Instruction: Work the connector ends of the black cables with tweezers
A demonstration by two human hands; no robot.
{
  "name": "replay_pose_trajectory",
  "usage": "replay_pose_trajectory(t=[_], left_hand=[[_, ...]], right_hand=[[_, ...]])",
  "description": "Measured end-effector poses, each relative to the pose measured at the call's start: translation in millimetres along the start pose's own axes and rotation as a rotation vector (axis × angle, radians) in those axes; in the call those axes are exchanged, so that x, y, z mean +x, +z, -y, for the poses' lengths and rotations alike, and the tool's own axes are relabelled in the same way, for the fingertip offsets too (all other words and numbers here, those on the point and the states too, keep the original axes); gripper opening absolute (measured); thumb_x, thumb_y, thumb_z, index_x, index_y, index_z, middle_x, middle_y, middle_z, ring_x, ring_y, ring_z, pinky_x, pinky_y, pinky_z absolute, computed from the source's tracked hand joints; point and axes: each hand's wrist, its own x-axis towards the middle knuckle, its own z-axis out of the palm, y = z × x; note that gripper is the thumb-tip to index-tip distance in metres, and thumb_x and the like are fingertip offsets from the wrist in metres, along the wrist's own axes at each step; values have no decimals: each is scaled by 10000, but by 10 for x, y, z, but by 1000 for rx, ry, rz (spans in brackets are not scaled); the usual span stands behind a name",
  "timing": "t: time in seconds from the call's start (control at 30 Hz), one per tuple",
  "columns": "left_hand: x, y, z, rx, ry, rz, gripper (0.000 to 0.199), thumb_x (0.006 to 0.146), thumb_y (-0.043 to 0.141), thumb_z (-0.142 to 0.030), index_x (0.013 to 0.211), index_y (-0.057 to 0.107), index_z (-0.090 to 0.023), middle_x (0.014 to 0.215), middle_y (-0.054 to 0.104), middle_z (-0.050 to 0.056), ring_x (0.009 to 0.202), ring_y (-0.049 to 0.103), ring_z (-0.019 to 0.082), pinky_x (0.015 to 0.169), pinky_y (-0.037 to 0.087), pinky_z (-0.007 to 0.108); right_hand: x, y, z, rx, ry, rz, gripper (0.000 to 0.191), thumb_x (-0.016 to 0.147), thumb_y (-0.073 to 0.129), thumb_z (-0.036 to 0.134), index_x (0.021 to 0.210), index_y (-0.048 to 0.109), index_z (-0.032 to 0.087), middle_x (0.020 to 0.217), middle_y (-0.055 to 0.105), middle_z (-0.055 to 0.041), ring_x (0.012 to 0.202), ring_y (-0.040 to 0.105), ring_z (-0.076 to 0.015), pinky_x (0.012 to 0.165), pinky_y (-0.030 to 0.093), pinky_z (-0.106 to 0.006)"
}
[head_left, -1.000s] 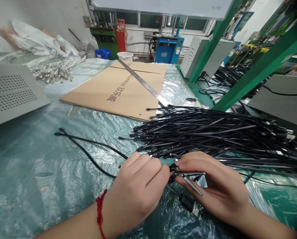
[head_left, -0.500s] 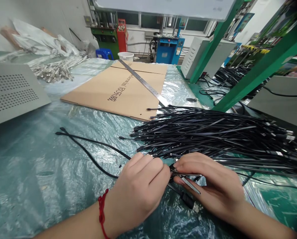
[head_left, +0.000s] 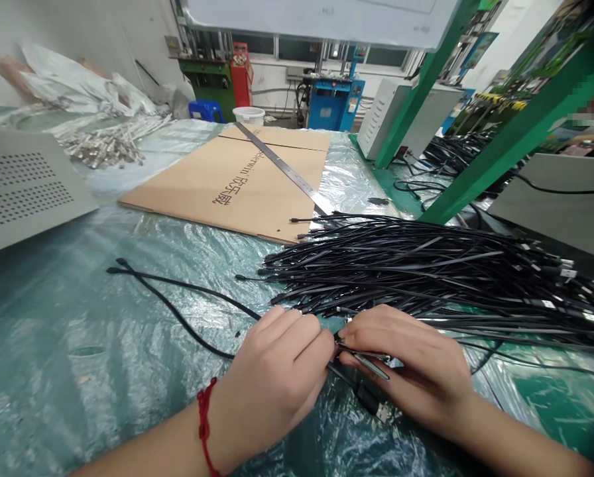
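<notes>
My left hand (head_left: 282, 371), with a red cord bracelet (head_left: 204, 424) at the wrist, is closed around black USB cables (head_left: 187, 324). Two thin cable ends reach out to the left and cross. A USB plug (head_left: 374, 403) sticks out below, between my hands. In my right hand (head_left: 406, 358), thumb and fingers pinch small silver nail clippers (head_left: 371, 364), whose two arms spread toward the palm. Their jaw end meets the black piece at my left fingertips; the exact contact is hidden by the fingers.
A big pile of black cables (head_left: 426, 265) lies just beyond my right hand. Behind it are a flat cardboard sheet (head_left: 202, 179) and a steel ruler (head_left: 282, 165). A perforated grey metal box (head_left: 28, 192) stands left; green posts (head_left: 506, 146) rise at right. Plastic film (head_left: 142, 384) covers the table.
Both hands keep their hold, and the clippers stay at the cable; their arms look slightly closer together. The whole view has shifted slightly.
</notes>
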Motion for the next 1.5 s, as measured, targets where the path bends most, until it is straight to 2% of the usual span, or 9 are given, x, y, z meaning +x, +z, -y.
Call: replay_pose_trajectory(t=[0.1,0.2,0.33,0.8,1.0,1.13,1.27,1.4,1.5], left_hand=[[-3,-21,-13,-17,3,-33,159,936,490,-51,886,624,-121,739,448,13,690,353,170,623,278,349],[-7,-20,-15,-15,-1,-81,121,944,539,-73,997,637,-118,756,495,14,706,381,171,638,296,351],[-7,2,4,-13,-8,-97,146,959,538,-86,1064,629,-128,787,551,22,715,410,174,649,305,353],[7,-1,23,-128,-96,-78,154,963,555,-121,1094,601,-187,859,600,13,793,515,180,728,362,346],[-3,44,140,-50,-59,-122,287,974,523,-110,1242,581,-198,1078,580,63,975,559,190,876,435,348],[5,40,237,-4,-64,-74,395,1000,479,-197,1389,512,-254,1086,493,77,871,595,157,689,510,262],[8,15,240,55,-13,9,407,1010,449,-306,1413,499,-327,967,397,40,576,480,96,480,462,222],[-2,6,177,6,-8,80,313,1012,464,-414,1290,583,-334,963,366,37,627,499,120,505,478,250],[-4,15,143,-48,-60,121,232,1025,454,-380,1118,645,-286,908,348,20,656,485,126,565,482,261]], right_hand=[[-30,12,-20,23,116,-83,227,825,748,114,1013,669,215,905,736,-34,865,707,-174,789,595,-307],[-35,23,-41,47,389,-130,156,860,738,219,991,655,229,936,732,-39,884,719,-179,782,605,-295],[1,34,-48,403,650,-84,148,915,673,296,1011,592,217,778,707,-3,672,722,-140,625,614,-233],[-24,56,-61,228,514,-251,165,824,773,233,961,691,272,862,709,23,727,703,-88,650,589,-144],[50,-23,-136,409,572,-331,181,800,789,268,924,667,218,785,712,4,672,702,-110,623,599,-207],[164,-328,-464,376,579,-543,278,754,817,344,918,656,188,747,710,-8,658,700,-140,602,605,-257],[130,-969,-918,226,518,-831,322,727,834,345,921,643,174,741,693,12,600,653,-103,606,578,-242],[-129,-1675,-1200,59,428,-1153,209,843,754,270,890,598,139,711,610,53,560,574,-61,553,518,-195],[-356,-2021,-1233,-51,402,-1297,127,953,628,250,880,614,147,760,600,27,597,551,-62,536,494,-180]])
